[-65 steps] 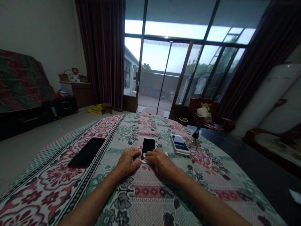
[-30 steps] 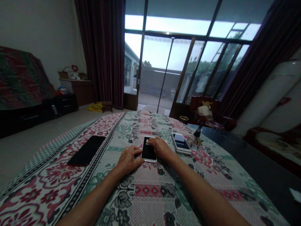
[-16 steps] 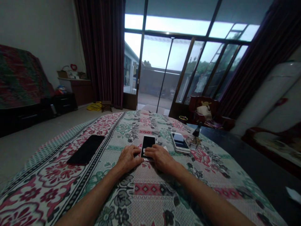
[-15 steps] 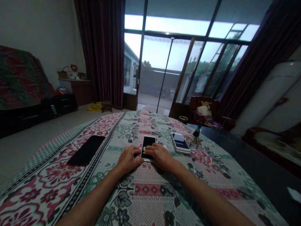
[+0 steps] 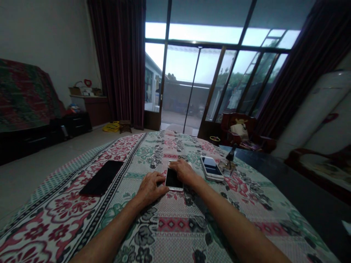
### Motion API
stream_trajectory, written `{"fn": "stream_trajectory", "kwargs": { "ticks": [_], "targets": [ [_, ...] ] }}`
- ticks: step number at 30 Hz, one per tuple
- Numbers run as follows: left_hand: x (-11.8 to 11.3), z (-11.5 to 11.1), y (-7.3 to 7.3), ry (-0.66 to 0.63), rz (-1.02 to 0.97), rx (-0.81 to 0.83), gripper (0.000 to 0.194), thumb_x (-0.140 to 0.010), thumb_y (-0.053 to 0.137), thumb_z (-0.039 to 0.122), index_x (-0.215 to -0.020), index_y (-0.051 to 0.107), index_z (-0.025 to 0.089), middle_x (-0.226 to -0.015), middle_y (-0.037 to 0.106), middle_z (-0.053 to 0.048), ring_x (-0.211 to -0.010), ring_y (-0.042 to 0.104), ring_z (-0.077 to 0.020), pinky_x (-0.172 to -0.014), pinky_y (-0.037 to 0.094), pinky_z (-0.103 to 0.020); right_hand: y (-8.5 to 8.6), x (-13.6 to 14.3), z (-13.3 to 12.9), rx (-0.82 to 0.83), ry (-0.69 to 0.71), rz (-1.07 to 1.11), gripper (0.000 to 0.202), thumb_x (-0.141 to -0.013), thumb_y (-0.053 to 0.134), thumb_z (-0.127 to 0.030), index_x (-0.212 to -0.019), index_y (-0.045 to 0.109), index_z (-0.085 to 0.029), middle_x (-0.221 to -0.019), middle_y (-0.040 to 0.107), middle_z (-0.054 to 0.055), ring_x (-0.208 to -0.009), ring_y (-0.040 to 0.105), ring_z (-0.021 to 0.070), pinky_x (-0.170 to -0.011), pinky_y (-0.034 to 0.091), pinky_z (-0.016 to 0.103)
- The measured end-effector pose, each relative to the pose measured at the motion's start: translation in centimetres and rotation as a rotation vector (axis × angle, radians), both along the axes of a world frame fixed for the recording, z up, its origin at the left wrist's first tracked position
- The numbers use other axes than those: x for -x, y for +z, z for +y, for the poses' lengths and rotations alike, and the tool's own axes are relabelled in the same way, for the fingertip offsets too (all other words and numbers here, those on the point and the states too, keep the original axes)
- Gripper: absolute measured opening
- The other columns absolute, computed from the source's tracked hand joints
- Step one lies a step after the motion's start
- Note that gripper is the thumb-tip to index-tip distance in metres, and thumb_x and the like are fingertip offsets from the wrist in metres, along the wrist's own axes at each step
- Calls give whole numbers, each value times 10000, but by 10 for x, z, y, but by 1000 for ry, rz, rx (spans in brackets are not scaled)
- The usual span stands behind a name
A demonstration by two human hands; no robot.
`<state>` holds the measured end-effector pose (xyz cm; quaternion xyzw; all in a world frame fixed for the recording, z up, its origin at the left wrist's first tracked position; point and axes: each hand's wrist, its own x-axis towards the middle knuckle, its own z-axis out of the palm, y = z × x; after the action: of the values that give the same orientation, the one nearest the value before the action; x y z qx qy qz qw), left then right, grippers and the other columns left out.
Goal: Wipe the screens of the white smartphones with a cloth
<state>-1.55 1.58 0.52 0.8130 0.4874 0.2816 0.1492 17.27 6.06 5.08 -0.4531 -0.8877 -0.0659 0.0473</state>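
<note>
A white-framed phone [image 5: 173, 179] with a dark screen lies flat on the flowered tablecloth [image 5: 175, 243]. My left hand [image 5: 150, 187] rests at its left side, thumb at the lower left corner and fingers along the left edge, closed round that edge. Over the phone's top part lies my right hand [image 5: 184, 171], its fingertips near the upper edge; whether they pinch anything is too small to tell. A large black phone [image 5: 102, 178] lies off to the left. On the right sit stacked white phones [image 5: 211, 168].
A glass holder with a dark-topped item [image 5: 230, 155] stands right of the stacked phones. Beyond the table are a wooden chair [image 5: 238, 128], a small stool [image 5: 125, 126] and glass doors. A dark table surface [image 5: 296, 190] adjoins on the right.
My right hand has moved from the phone's lower middle up to its top edge, uncovering the lower screen. My left hand stays at the left edge. The view has shifted slightly.
</note>
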Motion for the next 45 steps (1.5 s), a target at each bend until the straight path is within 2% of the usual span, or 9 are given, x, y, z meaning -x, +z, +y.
{"fn": "stream_trajectory", "kwargs": {
  "ticks": [8,11,18,21,25,32,37,40,45],
  "targets": [
    [0,1,-4,2,-23,-14,261,-746,696,324,-986,756,239,-1056,682,-51,-1016,584,-245,-938,420,-361,-9,-9,-66,15,269,81,140,-911,526,-144,-973,644,-187,-1050,656,45,-847,490,167,-819,350,300],
    [0,3,-7,2,-28,-24,262,-739,705,322,-983,756,243,-1057,684,-49,-1017,584,-244,-948,421,-361,-9,-11,-58,3,246,90,182,-902,517,-116,-1010,645,-186,-1069,657,48,-871,503,169,-835,353,299],
    [1,3,-7,-4,-17,-28,274,-743,700,344,-996,752,250,-1071,680,-41,-1030,585,-244,-940,422,-351,-4,-13,16,18,38,26,284,-820,492,-2,-988,674,-142,-1014,680,81,-941,560,177,-877,341,280],
    [1,2,-4,-4,-18,-23,269,-752,691,344,-991,752,239,-1071,680,-44,-1027,583,-244,-931,420,-346,-3,-11,29,20,-5,21,295,-794,477,19,-956,675,-127,-1005,680,93,-959,565,182,-884,336,278],
    [1,2,-4,5,-4,-16,273,-754,682,340,-990,752,224,-1060,678,-51,-1011,578,-249,-908,424,-345,-5,-14,17,28,13,15,318,-790,473,23,-981,676,-130,-1028,677,88,-974,560,179,-889,337,276],
    [1,4,-6,-1,13,-52,276,-758,684,348,-997,750,227,-1065,675,-59,-1007,584,-248,-925,425,-356,-13,-24,-48,15,148,113,373,-864,472,-35,-1171,635,-168,-1216,630,90,-962,525,184,-891,372,320],
    [1,4,-7,5,-6,-43,259,-749,693,333,-979,753,229,-1053,680,-57,-1007,587,-247,-927,431,-365,-13,-22,-78,40,184,156,246,-938,473,-134,-1100,647,-196,-1147,650,67,-941,512,183,-877,379,319],
    [1,5,-10,0,-13,-50,270,-744,702,340,-991,751,243,-1060,681,-49,-1008,591,-245,-931,434,-364,-12,-22,-72,43,185,140,246,-930,474,-123,-1073,661,-196,-1122,656,65,-934,520,180,-875,377,311],
    [2,8,-13,2,-7,-57,289,-749,699,352,-1008,747,234,-1080,680,-52,-1017,593,-248,-940,433,-366,-6,-25,-28,26,35,70,342,-886,461,-62,-1149,658,-161,-1162,649,87,-953,550,184,-880,371,291]
  ]
}}
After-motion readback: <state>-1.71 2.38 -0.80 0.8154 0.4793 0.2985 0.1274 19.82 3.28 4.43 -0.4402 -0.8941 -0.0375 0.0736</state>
